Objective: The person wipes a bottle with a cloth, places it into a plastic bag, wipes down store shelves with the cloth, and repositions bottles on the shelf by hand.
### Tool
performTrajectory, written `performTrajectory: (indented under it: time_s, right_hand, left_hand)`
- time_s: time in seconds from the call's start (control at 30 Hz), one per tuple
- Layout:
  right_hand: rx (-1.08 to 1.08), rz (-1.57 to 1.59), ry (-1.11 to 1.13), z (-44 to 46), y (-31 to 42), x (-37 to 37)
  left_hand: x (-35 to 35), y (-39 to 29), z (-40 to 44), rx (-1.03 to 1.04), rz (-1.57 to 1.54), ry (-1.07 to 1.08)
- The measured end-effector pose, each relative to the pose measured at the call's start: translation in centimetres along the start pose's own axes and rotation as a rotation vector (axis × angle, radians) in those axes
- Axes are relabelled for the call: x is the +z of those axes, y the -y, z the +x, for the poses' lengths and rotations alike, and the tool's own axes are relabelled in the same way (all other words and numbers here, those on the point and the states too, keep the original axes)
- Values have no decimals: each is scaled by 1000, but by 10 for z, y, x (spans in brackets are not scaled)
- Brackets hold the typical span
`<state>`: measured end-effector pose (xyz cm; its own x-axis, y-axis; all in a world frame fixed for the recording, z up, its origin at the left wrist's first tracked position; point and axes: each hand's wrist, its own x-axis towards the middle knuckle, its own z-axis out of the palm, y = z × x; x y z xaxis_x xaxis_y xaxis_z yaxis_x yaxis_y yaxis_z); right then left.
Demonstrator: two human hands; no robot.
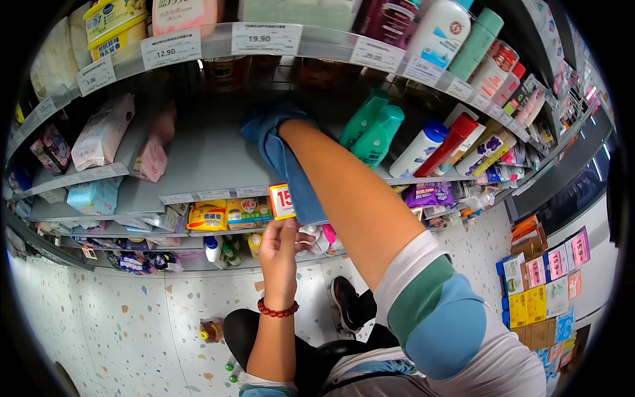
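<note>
My right hand (281, 119) reaches deep onto a grey shelf (218, 142), wrapped in a blue cloth (291, 169) that hides its fingers. One end of the cloth hangs over the shelf's front edge. To the right of it stand two green shampoo bottles (377, 135). My left hand (281, 246), with a red bead bracelet at the wrist, is in front of the shelf edge below a price sign (282, 201). Its fingers are loosely bent and apart, and it holds nothing I can see.
White and red bottles (450, 144) line the shelf's right side; wrapped tissue packs (102, 135) lie at left. Packs of soap (208, 215) sit on the shelf below. An upper shelf edge with price tags (266, 38) overhangs my arm. A bottle (211, 330) is on the speckled floor.
</note>
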<state>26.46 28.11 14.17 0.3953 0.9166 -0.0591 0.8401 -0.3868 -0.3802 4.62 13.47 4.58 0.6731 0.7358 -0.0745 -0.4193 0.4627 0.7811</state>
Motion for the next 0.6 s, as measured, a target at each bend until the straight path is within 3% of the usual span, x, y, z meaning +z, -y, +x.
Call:
performTrajectory:
  time_s: [0.43,0.57,0.6]
  right_hand:
    - [245,5,-159,46,-23,24]
    - [223,15,-233,51,-17,26]
    - [133,-189,-286,38,-2,12]
  left_hand:
    - [-10,-23,-9,11,11,92]
    - [-10,-23,-9,0,-11,123]
    - [-10,-23,-8,7,-20,124]
